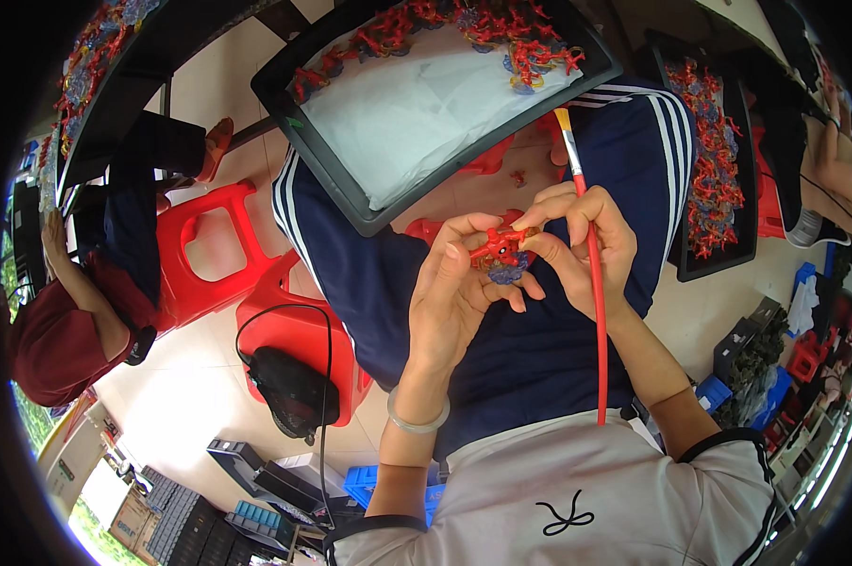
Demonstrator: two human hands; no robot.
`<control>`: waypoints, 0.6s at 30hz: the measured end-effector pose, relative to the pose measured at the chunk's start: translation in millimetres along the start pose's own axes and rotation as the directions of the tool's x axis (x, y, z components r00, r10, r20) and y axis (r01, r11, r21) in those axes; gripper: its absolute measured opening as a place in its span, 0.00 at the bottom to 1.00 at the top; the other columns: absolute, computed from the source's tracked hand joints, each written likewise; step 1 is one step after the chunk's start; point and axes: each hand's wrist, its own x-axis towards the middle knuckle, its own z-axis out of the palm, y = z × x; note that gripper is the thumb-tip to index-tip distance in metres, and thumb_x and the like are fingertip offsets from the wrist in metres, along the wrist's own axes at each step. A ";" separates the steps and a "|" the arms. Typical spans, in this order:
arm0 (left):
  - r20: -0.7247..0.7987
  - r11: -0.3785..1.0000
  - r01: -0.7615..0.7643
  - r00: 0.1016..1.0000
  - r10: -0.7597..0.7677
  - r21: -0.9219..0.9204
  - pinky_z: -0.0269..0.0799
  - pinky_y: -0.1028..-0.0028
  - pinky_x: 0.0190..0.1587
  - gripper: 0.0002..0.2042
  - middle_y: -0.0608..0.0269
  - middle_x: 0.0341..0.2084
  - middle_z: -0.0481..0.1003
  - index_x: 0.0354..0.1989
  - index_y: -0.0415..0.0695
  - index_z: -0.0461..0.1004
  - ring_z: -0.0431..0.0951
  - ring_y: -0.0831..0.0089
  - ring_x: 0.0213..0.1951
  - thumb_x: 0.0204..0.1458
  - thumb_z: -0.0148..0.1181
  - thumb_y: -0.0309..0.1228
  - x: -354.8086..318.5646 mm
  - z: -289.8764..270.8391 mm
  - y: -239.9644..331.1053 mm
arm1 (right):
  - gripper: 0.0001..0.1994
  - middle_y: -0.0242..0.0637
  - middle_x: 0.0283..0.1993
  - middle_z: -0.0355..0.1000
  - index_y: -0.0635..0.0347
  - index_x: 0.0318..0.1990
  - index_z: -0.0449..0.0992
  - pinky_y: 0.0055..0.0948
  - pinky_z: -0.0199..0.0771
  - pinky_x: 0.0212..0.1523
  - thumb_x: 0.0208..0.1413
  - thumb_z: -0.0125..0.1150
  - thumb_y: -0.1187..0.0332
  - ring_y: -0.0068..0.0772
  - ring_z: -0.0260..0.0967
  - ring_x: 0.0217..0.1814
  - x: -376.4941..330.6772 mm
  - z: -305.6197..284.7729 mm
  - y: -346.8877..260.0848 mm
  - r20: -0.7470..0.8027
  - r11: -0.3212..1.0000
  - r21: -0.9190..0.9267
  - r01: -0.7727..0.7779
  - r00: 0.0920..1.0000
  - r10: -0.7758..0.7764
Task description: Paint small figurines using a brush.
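Head view: the left hand (450,288) is closed lightly around a small red-and-blue figurine (507,253), with the fingers curled and the thumb at its left side. The figurine is located between the two hands, above the lap of the navy trousers (530,377). The right hand (591,236) is narrowed: thumb and fingertips meet at the right side of the figurine, and the same hand retains a paintbrush (599,321). The brush's red handle extends toward the near side; its yellow bristles point to the far side.

A black tray (336,184) is positioned on the far side, lined with a white sheet (417,113). Similar red-and-blue pieces (539,57) lie along its far and right parts. A second tray (718,267), right of the knees, carries more such pieces. To the left, a black bag (294,387) rests on a red stool (350,354). A co-worker in a maroon top (63,344) is at the far left.
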 end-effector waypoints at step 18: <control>0.075 0.618 -0.419 0.861 0.503 0.665 0.69 0.65 0.59 0.39 0.49 0.58 0.63 0.59 0.39 0.55 0.67 0.61 0.59 0.37 0.71 0.15 4.8 15.5 -5.4 | 0.20 0.44 0.36 0.75 0.54 0.27 0.55 0.28 0.70 0.47 0.45 0.61 0.89 0.31 0.67 0.43 -2.7 -4.2 6.4 0.026 0.997 -0.037 -0.069 0.997 0.070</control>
